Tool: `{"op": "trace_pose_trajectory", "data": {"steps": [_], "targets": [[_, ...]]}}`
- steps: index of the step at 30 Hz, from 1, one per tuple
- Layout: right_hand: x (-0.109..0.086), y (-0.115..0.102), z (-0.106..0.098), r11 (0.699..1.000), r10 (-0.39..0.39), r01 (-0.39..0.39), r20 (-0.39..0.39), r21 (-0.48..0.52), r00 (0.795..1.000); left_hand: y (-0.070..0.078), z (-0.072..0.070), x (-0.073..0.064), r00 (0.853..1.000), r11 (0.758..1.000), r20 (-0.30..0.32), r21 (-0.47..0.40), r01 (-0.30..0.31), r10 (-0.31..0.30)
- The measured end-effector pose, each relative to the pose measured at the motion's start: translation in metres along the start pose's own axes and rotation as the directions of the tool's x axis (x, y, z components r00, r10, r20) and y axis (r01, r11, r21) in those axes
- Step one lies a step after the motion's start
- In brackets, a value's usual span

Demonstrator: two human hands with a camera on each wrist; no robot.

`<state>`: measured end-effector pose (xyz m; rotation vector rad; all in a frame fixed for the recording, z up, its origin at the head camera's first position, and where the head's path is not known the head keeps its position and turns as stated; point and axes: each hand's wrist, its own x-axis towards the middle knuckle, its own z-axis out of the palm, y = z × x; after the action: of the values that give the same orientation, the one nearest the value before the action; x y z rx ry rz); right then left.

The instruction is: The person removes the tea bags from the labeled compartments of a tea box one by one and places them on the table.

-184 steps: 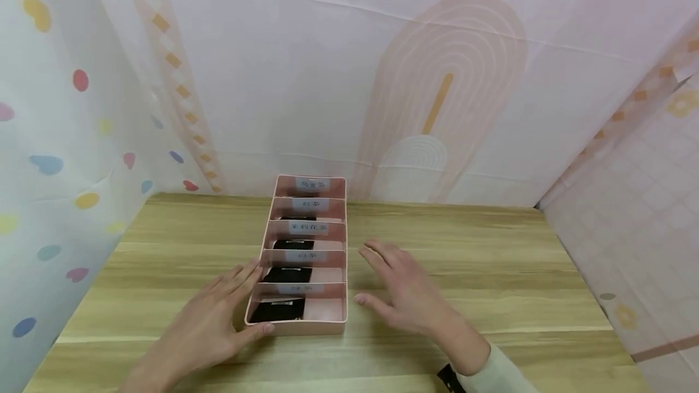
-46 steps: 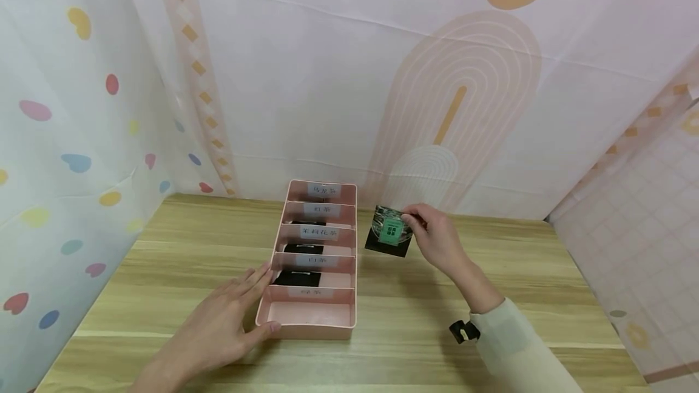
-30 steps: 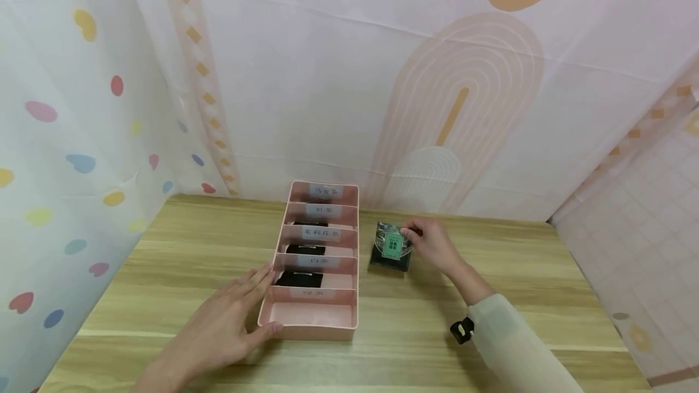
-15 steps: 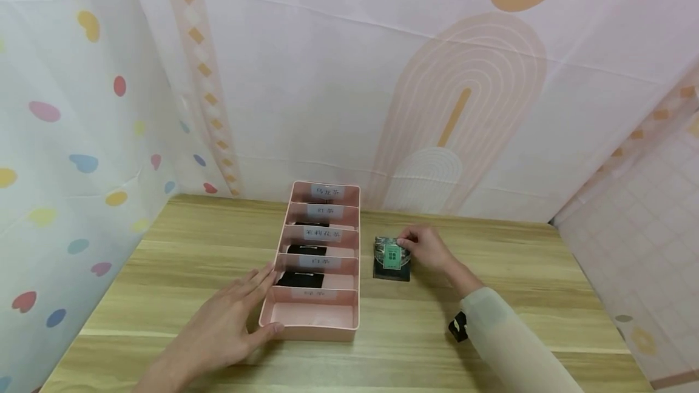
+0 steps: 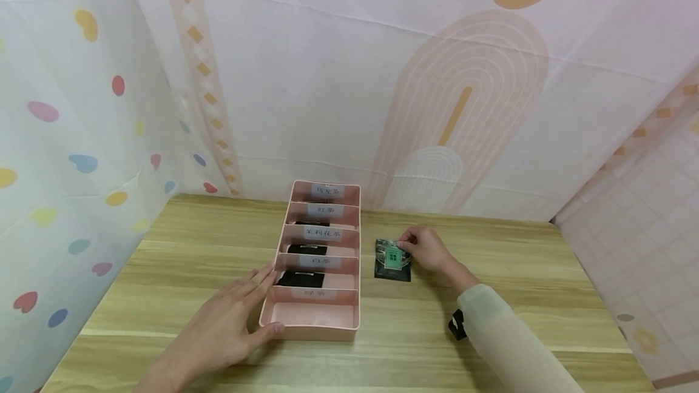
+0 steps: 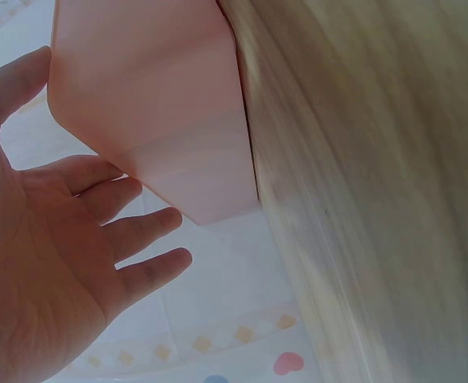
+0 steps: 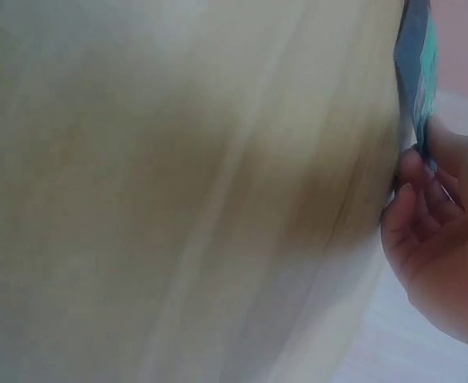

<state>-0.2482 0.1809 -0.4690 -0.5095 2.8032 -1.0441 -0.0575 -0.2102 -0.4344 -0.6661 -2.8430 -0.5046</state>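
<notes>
A black tea sachet (image 5: 392, 267) with a green label lies on the table just right of a pink divided box (image 5: 314, 333). My right hand (image 5: 428, 250) pinches its upper right corner; in the right wrist view thumb and fingertips meet on the sachet (image 7: 422, 72). My left hand (image 5: 218, 320) rests at the box's near left corner, thumb on the front rim and straight fingers along the left side. The left wrist view has those fingertips against the box wall (image 6: 154, 104). The box's nearest compartment is bare, while black sachets (image 5: 300, 279) lie in compartments behind it.
Handwritten paper labels (image 5: 322, 234) are stuck on the box's dividers. The wood-grain table (image 5: 491, 259) ends at a patterned curtain (image 5: 306, 77) behind, with more curtain on both sides. A black strap (image 5: 457, 324) hangs by my right sleeve.
About six seconds ago a black sachet lay in the nearest compartment and my right hand was unoccupied. Since then my right hand has lowered a green-labelled sachet onto the table; the left hand stays put.
</notes>
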Motion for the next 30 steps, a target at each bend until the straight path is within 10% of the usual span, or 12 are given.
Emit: {"op": "trace_pose_trajectory", "data": {"steps": [30], "targets": [[-0.016,-0.029,-0.035,0.993,-0.114,0.115,-0.087,0.010,0.990,0.001,-0.002,-0.001,0.999,1.000,0.025,-0.009,0.025,-0.025]]}}
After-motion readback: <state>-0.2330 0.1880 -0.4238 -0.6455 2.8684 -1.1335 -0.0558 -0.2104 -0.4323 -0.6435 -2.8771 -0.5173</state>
